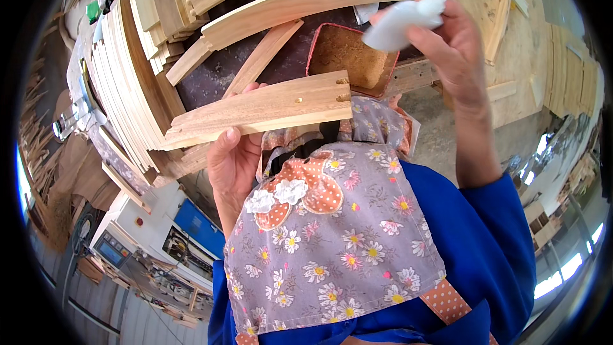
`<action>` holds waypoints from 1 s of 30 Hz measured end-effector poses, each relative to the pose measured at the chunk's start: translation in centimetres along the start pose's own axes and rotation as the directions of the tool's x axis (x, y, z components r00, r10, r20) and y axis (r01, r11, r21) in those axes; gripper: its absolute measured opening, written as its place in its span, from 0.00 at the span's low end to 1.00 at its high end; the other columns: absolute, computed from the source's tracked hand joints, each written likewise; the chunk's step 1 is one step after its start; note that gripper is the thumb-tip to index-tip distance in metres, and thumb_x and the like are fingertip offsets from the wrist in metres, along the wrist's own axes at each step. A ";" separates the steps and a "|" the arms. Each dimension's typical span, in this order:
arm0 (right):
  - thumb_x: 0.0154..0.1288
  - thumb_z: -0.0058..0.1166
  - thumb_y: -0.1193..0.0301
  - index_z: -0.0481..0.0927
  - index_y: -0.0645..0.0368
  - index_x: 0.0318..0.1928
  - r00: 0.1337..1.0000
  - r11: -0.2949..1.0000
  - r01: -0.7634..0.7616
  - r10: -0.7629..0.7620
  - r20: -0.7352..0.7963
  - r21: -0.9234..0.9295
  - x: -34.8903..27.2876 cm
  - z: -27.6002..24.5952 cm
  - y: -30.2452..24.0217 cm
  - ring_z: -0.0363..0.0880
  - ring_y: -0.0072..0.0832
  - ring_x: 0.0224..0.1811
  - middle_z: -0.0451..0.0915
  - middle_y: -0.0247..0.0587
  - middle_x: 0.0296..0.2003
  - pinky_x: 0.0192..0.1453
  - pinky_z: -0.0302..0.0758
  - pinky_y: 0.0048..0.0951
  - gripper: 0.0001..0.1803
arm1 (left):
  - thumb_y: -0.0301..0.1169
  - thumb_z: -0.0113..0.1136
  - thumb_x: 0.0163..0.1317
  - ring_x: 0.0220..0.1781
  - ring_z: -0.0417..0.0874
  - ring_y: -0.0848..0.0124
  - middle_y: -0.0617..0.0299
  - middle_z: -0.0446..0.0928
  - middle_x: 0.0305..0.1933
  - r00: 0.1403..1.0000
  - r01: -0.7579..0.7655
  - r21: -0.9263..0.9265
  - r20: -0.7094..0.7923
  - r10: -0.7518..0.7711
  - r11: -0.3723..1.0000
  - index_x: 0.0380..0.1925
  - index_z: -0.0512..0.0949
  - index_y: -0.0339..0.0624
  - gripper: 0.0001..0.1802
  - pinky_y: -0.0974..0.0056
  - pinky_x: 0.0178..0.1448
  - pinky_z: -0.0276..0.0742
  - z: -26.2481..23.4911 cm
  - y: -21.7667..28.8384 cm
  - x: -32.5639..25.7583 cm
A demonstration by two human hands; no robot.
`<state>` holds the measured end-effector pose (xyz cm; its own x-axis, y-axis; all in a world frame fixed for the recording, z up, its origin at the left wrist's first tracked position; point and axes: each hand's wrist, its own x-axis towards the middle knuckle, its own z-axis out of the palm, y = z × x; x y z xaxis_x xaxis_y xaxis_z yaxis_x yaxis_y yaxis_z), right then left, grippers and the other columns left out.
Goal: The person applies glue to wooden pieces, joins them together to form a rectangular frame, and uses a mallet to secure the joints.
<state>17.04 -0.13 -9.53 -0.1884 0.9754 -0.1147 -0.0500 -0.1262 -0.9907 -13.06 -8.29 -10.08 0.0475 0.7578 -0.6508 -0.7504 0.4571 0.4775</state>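
My left hand (235,153) is closed round a short wooden board (262,107), with the thumb on its near edge and fingertips showing at the far one. Notches show at the board's right end, and a small light spot lies on its face close by. Raised to the right, my right hand (452,51) grips a white squeeze bottle (403,24), whose nozzle points up and to the right. Below the bottle stands a red-rimmed box (313,50) with brown, crumbly-looking stuff in it. The bottle is apart from the board.
Long curved boards (313,6) lie across the dark worktable (211,76). A row of pale wooden slats (121,83) stands at the left. On the right is a plywood sheet (527,51) with offcuts. A white machine with a blue panel (198,227) stands lower left.
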 end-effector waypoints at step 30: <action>0.40 0.65 0.78 0.83 0.56 0.35 0.819 0.455 0.534 -0.070 0.570 -0.712 -1.6 0.0 -7.7 0.74 0.29 0.24 0.77 0.34 0.22 0.27 0.66 0.30 0.15 | 0.20 0.66 0.47 0.70 0.61 0.47 0.38 0.63 0.65 0.997 0.037 -0.065 0.069 -0.033 0.997 0.57 0.63 0.33 0.35 0.49 0.68 0.69 -0.2 -0.3 0.2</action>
<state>17.75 -0.73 -1.74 -0.7095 0.7046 0.0165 0.5752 0.5924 -0.5641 -12.94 -8.35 -10.44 0.1177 0.7729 -0.6235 -0.7895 0.4537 0.4134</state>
